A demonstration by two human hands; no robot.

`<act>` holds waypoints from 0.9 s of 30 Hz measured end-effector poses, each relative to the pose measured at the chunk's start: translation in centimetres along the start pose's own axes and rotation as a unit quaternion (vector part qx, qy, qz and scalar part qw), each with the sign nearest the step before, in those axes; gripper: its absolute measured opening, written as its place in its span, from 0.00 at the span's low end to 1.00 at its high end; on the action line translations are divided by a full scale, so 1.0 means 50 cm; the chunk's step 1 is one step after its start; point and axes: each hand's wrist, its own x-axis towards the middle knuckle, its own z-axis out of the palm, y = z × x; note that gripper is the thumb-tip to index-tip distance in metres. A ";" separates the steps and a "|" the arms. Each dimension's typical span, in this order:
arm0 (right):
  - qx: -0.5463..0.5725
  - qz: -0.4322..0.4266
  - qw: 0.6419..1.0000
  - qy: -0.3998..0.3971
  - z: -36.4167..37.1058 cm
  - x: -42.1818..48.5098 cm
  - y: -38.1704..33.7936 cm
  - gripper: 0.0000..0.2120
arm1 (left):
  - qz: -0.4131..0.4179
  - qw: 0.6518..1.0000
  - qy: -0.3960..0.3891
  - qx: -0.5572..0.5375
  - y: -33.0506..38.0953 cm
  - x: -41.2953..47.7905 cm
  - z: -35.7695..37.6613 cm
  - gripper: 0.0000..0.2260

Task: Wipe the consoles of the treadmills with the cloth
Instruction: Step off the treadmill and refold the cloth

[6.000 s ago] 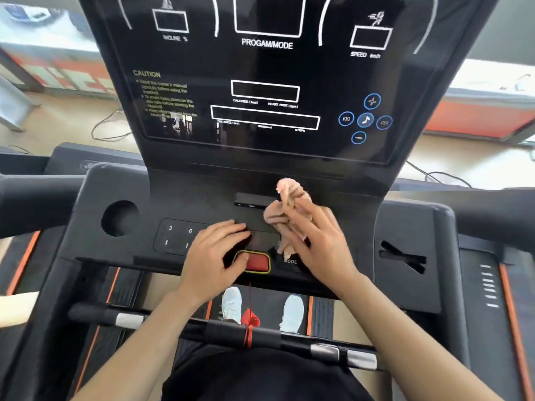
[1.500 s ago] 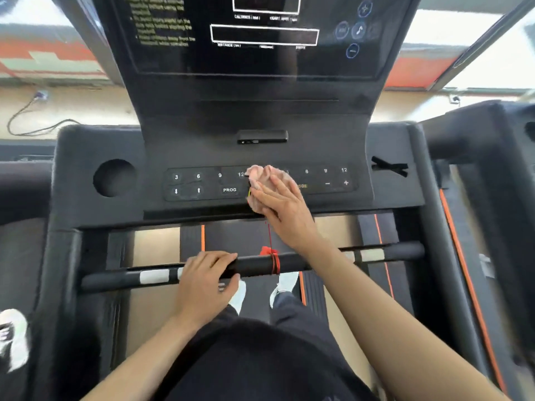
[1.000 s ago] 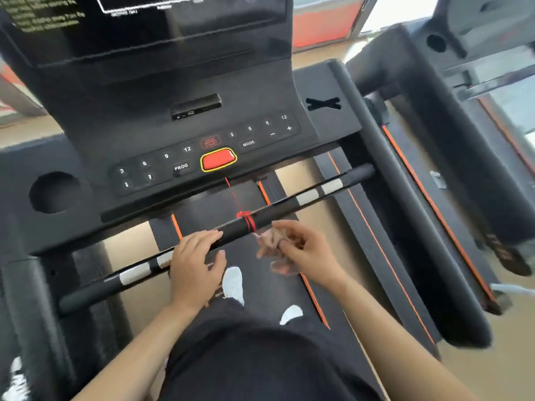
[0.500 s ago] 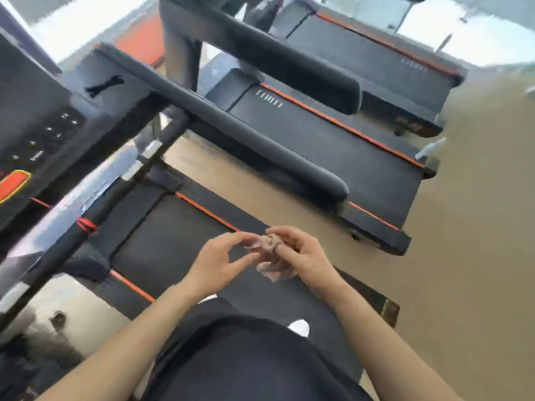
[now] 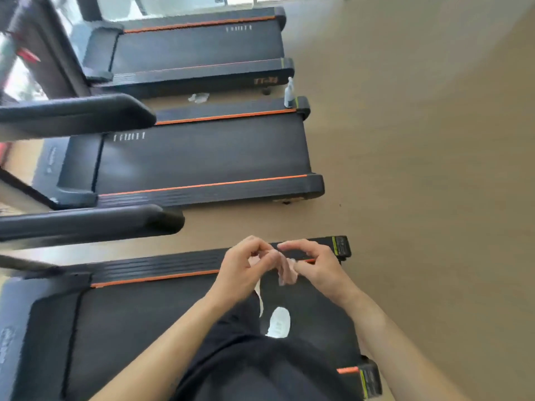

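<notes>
A small pink cloth [image 5: 286, 272] hangs between my two hands, held in front of me over the rear of the treadmill belt [image 5: 144, 319] that I stand on. My left hand [image 5: 246, 266] pinches its upper edge from the left. My right hand [image 5: 314, 263] pinches it from the right. Most of the cloth is hidden by my fingers. No console is in view; the view points to the right and down, across the decks of two neighbouring treadmills, the nearer [image 5: 202, 157] and the farther [image 5: 197, 47].
Two black padded handrails, one [image 5: 72, 115] and another [image 5: 86, 222], reach in from the left edge. A spray bottle [image 5: 288, 92] stands at the rear corner of the nearer neighbouring treadmill, and a white crumpled thing [image 5: 199, 97] lies on the floor between the decks. Tan floor [image 5: 419, 169] spreads to the right.
The cloth came off the button panel and my left hand left the front bar. Both hands now hold the cloth together, and my view has swung right, away from the console.
</notes>
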 end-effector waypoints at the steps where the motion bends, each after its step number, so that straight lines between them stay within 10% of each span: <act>1: -0.015 0.002 1.000 0.009 -0.023 0.007 0.010 0.14 | -0.001 1.000 -0.015 -0.004 0.017 0.028 0.021 0.05; 9: -0.089 0.052 0.990 0.098 -0.226 0.152 0.073 0.02 | 0.002 0.997 -0.066 -0.045 0.072 0.311 0.159 0.07; 16: -0.135 0.107 0.979 0.104 -0.449 0.333 0.033 0.19 | -0.015 0.991 -0.078 -0.106 0.120 0.591 0.244 0.07; 27: -0.180 0.017 0.979 0.091 -0.819 0.701 0.111 0.08 | -0.020 0.995 0.034 -0.097 0.129 1.030 0.421 0.07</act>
